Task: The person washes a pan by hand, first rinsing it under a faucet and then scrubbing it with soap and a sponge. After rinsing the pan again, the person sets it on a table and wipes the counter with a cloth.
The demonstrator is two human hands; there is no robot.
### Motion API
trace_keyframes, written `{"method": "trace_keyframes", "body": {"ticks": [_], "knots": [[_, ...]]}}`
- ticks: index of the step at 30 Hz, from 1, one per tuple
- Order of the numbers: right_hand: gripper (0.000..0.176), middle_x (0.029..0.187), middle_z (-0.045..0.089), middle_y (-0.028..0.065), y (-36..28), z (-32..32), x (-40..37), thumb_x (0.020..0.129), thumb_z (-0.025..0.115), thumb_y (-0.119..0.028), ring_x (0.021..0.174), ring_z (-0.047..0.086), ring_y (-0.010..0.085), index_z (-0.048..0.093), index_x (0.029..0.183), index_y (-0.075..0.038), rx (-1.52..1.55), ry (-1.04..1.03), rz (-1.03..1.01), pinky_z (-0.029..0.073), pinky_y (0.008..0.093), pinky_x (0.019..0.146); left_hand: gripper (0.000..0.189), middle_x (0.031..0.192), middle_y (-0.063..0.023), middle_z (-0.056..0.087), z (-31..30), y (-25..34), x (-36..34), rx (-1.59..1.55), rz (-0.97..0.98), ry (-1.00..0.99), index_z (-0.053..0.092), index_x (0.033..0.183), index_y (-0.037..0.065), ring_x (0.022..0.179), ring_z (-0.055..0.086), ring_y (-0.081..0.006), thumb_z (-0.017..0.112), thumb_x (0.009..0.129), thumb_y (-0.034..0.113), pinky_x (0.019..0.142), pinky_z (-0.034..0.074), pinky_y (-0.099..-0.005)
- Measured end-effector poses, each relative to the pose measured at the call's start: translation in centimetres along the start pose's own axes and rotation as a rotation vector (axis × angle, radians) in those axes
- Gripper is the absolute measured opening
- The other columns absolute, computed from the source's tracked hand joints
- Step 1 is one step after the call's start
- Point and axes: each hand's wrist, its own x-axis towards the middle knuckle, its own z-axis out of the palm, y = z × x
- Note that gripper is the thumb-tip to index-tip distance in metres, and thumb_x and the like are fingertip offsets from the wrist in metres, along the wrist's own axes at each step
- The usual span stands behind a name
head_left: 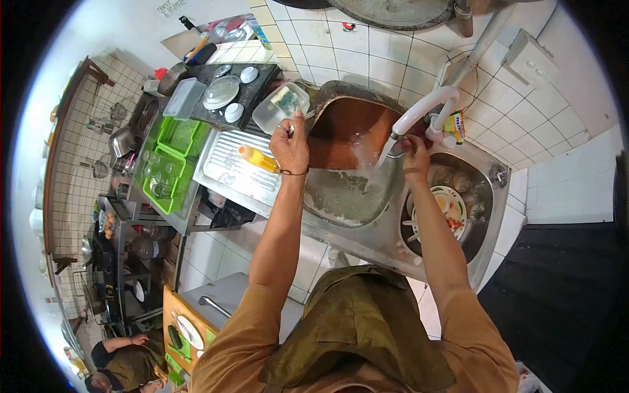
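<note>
A large brown rectangular pan (354, 128) is tilted over the left sink basin (344, 200), its far side raised against the tiled wall. My left hand (289, 147) is closed at the pan's left edge, beside a clear plastic container (265, 116) with a yellow-green sponge (285, 99). At the pan's right edge, below the white faucet (426, 108), my right hand (415, 157) is closed on the rim; its fingertips are partly hidden. Water runs from the spout into the pan and basin.
The right basin (481, 219) holds a plate (455, 229) with food scraps and several glasses. A yellow bottle (259, 159) lies on the drainboard (219, 173). Green racks (164, 180) and a black stand with lids (221, 92) are left. Another person (134, 360) is at lower left.
</note>
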Motion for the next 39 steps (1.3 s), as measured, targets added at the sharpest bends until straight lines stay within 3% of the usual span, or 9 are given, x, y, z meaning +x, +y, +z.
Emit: {"method": "trace_keyframes", "body": {"ticks": [3,10,13,22,27,29,32,36,39], "knots": [[0.027,0.098,0.065,0.0101,4.1,3.1,0.3,0.095,0.055,-0.024,0.093,0.062,0.0193,0.058,0.114,-0.006,0.203,-0.149,-0.177,0.046,0.0325,0.081,0.043,0.051,-0.0049,0.039,-0.6,2.6,-0.2,0.129,0.180,-0.006,0.050,0.060,0.001,0.050,0.034,-0.0103,0.068,0.089,0.028,0.046,0.029,-0.0301],[0.021,0.090,0.063,0.0095,-0.4,5.6,0.3,0.097,0.049,-0.017,0.084,0.062,0.0209,0.055,0.113,-0.005,0.052,-0.230,0.011,0.048,0.0328,0.077,0.028,0.055,-0.0091,0.050,-1.2,7.3,-0.8,0.219,0.551,-0.022,0.056,0.063,0.003,0.051,0.047,-0.0222,0.072,0.084,0.016,0.045,0.034,-0.0342],[0.023,0.089,0.064,0.0099,5.8,9.3,-0.3,0.097,0.048,-0.015,0.079,0.063,0.0218,0.055,0.117,-0.006,0.133,-0.221,-0.047,0.049,0.0341,0.073,0.029,0.055,-0.0098,0.049,-1.3,8.7,-1.0,0.274,0.512,-0.038,0.056,0.065,0.002,0.051,0.046,-0.0226,0.071,0.085,0.017,0.046,0.035,-0.0342],[0.019,0.085,0.068,0.0098,1.0,-0.6,-4.6,0.090,0.060,-0.016,0.082,0.067,0.0214,0.061,0.105,-0.005,0.048,-0.336,0.136,0.050,0.0341,0.071,0.032,0.075,-0.0224,0.065,-4.2,2.6,1.4,0.695,0.283,-0.287,0.068,0.084,0.001,0.074,0.063,-0.0428,0.055,0.094,0.029,0.068,0.048,-0.0467],[0.018,0.079,0.070,0.0103,-3.8,-11.1,-4.7,0.083,0.066,-0.014,0.072,0.068,0.0189,0.066,0.097,-0.003,-0.036,-0.409,0.264,0.052,0.0332,0.064,0.038,0.073,-0.0206,0.066,-5.3,-5.5,-3.2,0.737,0.128,-0.653,0.072,0.080,0.006,0.072,0.066,-0.0382,0.051,0.094,0.034,0.067,0.051,-0.0441],[0.017,0.081,0.071,0.0096,-4.2,-14.6,-4.0,0.083,0.066,-0.014,0.072,0.068,0.0174,0.067,0.095,-0.003,-0.099,-0.346,0.207,0.052,0.0307,0.066,0.035,0.079,-0.0196,0.068,-3.2,-7.2,-5.8,0.543,-0.300,-0.874,0.070,0.088,0.002,0.065,0.068,-0.0292,0.051,0.094,0.031,0.066,0.053,-0.0396],[0.015,0.090,0.071,0.0094,-5.8,-16.6,-2.0,0.082,0.066,-0.014,0.080,0.068,0.0175,0.068,0.093,-0.003,-0.239,-0.178,0.321,0.052,0.0298,0.073,0.039,0.070,-0.0153,0.067,0.7,-7.6,-8.8,0.387,-0.259,-0.857,0.070,0.087,0.001,0.054,0.067,-0.0237,0.050,0.095,0.033,0.057,0.053,-0.0368],[0.016,0.094,0.070,0.0117,-1.6,-12.3,-1.5,0.083,0.065,-0.013,0.091,0.066,0.0192,0.068,0.096,-0.003,-0.138,0.071,0.113,0.049,0.0310,0.083,0.036,0.064,-0.0130,0.066,2.0,-7.6,-6.6,0.501,0.007,-0.593,0.071,0.079,0.004,0.057,0.067,-0.0268,0.054,0.094,0.031,0.058,0.051,-0.0378],[0.017,0.091,0.069,0.0112,-1.4,-8.7,-2.6,0.085,0.063,-0.013,0.087,0.066,0.0196,0.067,0.097,-0.002,-0.046,-0.020,0.096,0.049,0.0316,0.080,0.038,0.064,-0.0126,0.066,-1.1,-6.5,-4.5,0.543,-0.152,-0.554,0.071,0.078,0.004,0.055,0.066,-0.0272,0.053,0.094,0.033,0.057,0.052,-0.0382]]}}
